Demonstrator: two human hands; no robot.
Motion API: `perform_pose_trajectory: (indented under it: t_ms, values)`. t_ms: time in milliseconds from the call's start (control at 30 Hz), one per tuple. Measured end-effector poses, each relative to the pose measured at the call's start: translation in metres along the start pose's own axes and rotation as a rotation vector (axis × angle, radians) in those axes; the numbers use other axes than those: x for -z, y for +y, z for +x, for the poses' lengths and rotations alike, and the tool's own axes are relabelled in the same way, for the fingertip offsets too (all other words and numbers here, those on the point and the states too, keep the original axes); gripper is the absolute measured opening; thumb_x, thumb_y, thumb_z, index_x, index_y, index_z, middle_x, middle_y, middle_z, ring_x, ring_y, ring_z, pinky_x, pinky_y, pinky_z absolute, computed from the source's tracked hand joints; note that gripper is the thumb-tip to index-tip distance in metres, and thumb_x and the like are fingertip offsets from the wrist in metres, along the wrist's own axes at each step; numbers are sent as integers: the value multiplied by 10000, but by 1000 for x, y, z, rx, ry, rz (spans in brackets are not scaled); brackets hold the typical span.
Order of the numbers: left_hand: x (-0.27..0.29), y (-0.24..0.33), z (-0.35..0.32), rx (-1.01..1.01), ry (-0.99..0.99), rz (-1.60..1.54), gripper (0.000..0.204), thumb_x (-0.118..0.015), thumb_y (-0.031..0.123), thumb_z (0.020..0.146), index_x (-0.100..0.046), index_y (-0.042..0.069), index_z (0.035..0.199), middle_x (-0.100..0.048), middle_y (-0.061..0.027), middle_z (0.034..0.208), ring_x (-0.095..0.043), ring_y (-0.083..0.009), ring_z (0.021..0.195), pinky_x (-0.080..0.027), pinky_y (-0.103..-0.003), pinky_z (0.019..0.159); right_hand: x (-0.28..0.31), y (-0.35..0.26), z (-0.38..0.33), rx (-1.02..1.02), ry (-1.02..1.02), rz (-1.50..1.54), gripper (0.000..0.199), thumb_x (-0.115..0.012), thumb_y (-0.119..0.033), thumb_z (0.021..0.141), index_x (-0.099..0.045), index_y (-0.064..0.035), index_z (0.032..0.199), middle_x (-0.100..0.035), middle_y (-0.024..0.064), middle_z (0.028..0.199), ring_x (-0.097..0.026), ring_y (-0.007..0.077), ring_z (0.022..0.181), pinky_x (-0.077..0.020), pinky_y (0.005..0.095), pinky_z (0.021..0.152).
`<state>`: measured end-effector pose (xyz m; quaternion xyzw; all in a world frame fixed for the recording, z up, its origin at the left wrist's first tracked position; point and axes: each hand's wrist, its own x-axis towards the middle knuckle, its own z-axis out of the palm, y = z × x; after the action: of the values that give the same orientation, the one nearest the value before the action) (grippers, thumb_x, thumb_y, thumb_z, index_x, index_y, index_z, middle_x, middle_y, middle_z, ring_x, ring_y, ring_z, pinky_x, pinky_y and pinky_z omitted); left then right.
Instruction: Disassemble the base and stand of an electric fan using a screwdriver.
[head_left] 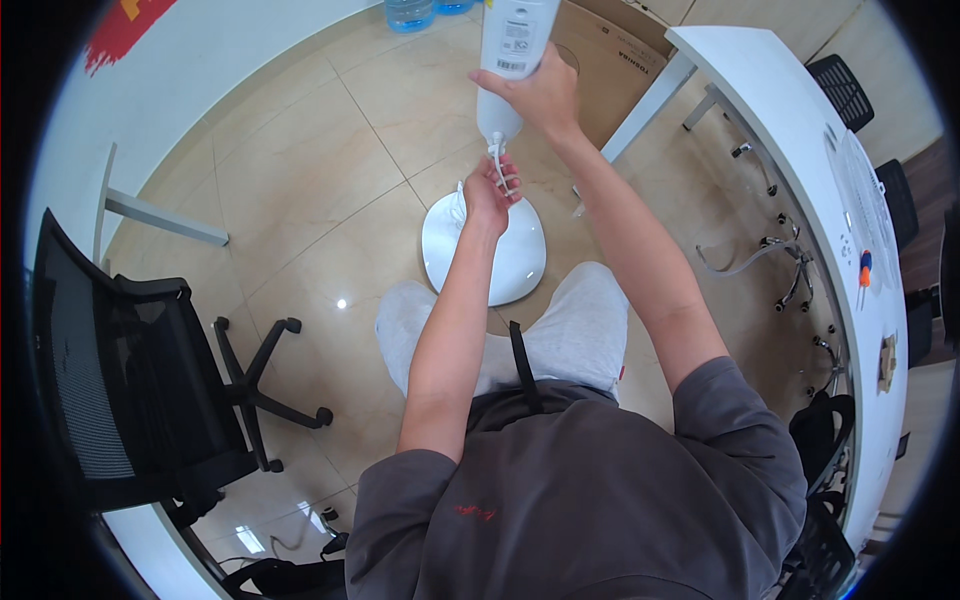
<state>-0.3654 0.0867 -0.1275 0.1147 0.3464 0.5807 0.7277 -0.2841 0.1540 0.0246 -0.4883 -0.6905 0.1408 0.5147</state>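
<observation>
Fingers of the right hand [545,92] are wrapping one white bottle [513,50], held above one white rounded panel [500,262]; the left hand's [487,202] fingers are curling partly closed at its pump [496,148], grip unclear. Two blue-tinted jugs [409,13] and one cardboard box [615,90] are sitting beyond, the left hand partly blocking the panel.
</observation>
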Motion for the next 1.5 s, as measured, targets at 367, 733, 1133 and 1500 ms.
perform_pose_trajectory:
  t_ms: [367,733,1133,1500]
  values:
    - [-18,2,-22,-374,187,192,336,-491,388,1021,-520,53,1025,-569,-53,802,-519,-109,582,-356,-229,442,0,-6,-2,-88,4,-60,780,-877,-498,552,-590,14,1065,-690,162,973,-691,322,888,-561,436,730]
    - [-12,-24,-4,-715,407,753,448,-736,336,883,-537,-10,1086,-601,-105,858,-549,-110,581,-440,-260,512,-2,-2,-2,-53,-39,-25,811,-871,-527,556,-577,32,1064,-662,183,939,-684,329,857,-551,431,709]
    - [0,-30,2,-874,322,746,454,-794,231,833,-520,-10,1103,-594,-49,789,-552,-96,598,-432,-234,490,1,-7,-6,-34,0,-57,784,-861,-554,560,-583,33,1001,-655,185,912,-680,322,825,-548,423,688]
    - [-15,-37,5,-1019,473,576,349,-794,218,836,-550,31,1000,-586,-29,721,-521,-92,481,-384,-230,392,0,-1,-5,-22,24,-60,779,-867,-560,559,-585,32,980,-656,183,888,-679,327,804,-548,427,673]
